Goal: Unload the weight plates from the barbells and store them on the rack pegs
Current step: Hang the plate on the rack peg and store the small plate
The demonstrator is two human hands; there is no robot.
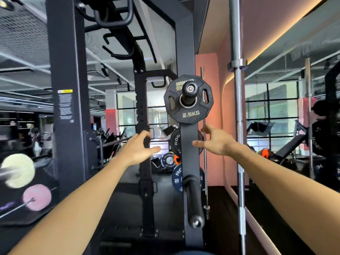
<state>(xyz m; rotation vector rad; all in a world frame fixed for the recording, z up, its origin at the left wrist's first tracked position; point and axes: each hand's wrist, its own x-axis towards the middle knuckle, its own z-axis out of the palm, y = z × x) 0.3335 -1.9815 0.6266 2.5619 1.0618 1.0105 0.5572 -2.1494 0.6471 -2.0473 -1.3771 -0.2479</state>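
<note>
A black 2.5KG weight plate (188,109) hangs on the upper peg (189,90) of the black rack post (189,153). A lower peg (195,203) juts toward me with nothing on its near end; behind the post sit a blue 20 plate (177,178) and a black plate (175,142). My left hand (139,149) and my right hand (214,142) are raised on either side of the post, just below the 2.5KG plate, fingers relaxed, holding nothing. At the far left, a barbell end (7,173) carries a pale yellow plate (19,170); a pink plate (36,197) is on another bar.
A vertical silver barbell (238,126) stands right of the post, beside a mirror wall (294,107). A thick black rack upright (68,107) rises at the left. More plates (167,160) lie on the floor beyond. Pull-up handles (114,19) hang overhead.
</note>
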